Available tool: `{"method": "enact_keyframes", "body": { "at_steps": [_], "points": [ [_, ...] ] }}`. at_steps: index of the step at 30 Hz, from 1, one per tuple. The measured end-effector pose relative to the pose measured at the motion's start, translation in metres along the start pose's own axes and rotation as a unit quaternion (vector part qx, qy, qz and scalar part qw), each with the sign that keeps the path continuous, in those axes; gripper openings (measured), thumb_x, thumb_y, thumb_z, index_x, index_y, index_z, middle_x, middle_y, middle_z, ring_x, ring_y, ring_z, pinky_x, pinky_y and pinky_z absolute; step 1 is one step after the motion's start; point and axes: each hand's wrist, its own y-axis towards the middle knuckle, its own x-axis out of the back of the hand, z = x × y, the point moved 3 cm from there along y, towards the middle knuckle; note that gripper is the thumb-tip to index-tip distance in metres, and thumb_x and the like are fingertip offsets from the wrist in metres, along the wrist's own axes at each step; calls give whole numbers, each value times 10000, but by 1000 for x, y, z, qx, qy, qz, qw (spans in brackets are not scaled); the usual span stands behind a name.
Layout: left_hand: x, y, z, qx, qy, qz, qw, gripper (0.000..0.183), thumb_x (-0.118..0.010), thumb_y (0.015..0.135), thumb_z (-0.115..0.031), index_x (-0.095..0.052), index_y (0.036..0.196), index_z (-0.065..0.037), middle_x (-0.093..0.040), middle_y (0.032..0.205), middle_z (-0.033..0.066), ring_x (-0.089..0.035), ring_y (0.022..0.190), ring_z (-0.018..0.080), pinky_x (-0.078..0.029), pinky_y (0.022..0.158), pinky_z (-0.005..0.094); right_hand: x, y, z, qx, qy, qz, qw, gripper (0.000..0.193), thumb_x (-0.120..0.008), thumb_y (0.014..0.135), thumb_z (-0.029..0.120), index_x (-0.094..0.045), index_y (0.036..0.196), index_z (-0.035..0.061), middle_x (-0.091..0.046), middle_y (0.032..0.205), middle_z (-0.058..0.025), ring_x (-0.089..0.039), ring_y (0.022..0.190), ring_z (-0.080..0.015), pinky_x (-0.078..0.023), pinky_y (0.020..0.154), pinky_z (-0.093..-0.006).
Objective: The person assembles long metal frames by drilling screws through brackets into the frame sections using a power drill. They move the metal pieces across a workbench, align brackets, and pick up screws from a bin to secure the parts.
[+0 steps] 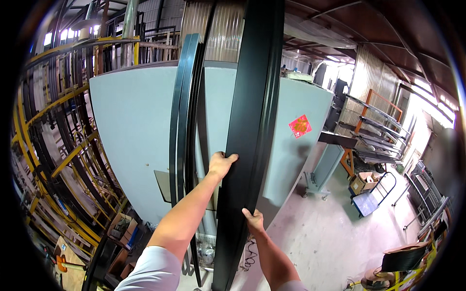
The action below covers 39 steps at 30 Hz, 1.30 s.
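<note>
A long, wide black metal profile [249,106] stands upright in front of me, running from the top of the view to near the floor. My left hand [222,164] grips its left edge, thumb across the front face and the other fingers hidden behind. Lower down, my right hand [254,221] is closed on the right side, its thumb on the front and its fingers mostly out of sight. Just left of the profile, several narrower dark profiles [182,111] lean upright against a large pale grey-blue panel [131,116].
Yellow-framed racks [73,104] full of long profiles fill the left side. At right are a flat hand cart [367,201], a cardboard box [363,182], an orange rack [371,104] with stacked profiles, and a wheeled grey stand [324,169] on the pale floor [310,242].
</note>
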Motion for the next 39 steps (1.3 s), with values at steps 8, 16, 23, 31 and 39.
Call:
{"method": "enact_keyframes", "body": {
  "at_steps": [8, 16, 23, 31, 39],
  "points": [
    [34, -278, 69, -185, 65, 165, 967, 161, -683, 971, -167, -712, 1054, -32, -679, 766, 33, -643, 711, 81, -541, 651, 275, 32, -18, -27, -58, -135, -3, 989, 330, -743, 966, 231, -716, 1159, -35, -742, 1091, -67, -638, 980, -130, -511, 897, -303],
    [281, -813, 405, 323, 534, 318, 713, 241, -658, 915, -284, -807, 945, -97, -782, 915, 90, -723, 785, 164, -574, 686, 354, -14, -37, -37, -61, -204, -47, 976, 530, -754, 938, 398, -666, 1133, -86, -728, 1081, -217, -686, 1029, -290, -514, 936, -388],
    [261, -945, 301, 673, 181, -170, 696, 253, -649, 914, -266, -799, 918, -64, -773, 870, 94, -714, 747, 163, -570, 657, 342, -19, -38, -34, -25, -207, -92, 974, 507, -783, 913, 410, -663, 979, -78, -729, 975, -198, -682, 914, -286, -522, 868, -399],
    [189, -960, 298, 534, 51, -250, 806, 270, -638, 913, -247, -790, 887, -25, -763, 819, 99, -703, 704, 161, -566, 623, 329, -53, -57, -21, -88, -136, -69, 984, 403, -799, 920, 315, -656, 894, -61, -712, 955, -135, -637, 879, -211, -512, 839, -355],
    [183, -915, 268, 482, 11, -355, 801, 227, -604, 863, -128, -740, 808, 46, -703, 687, 102, -646, 594, 169, -514, 559, 303, -55, -59, -17, -78, -95, -103, 987, 337, -794, 928, 265, -699, 937, -58, -732, 956, -115, -639, 867, -180, -513, 837, -343]
  ]
}}
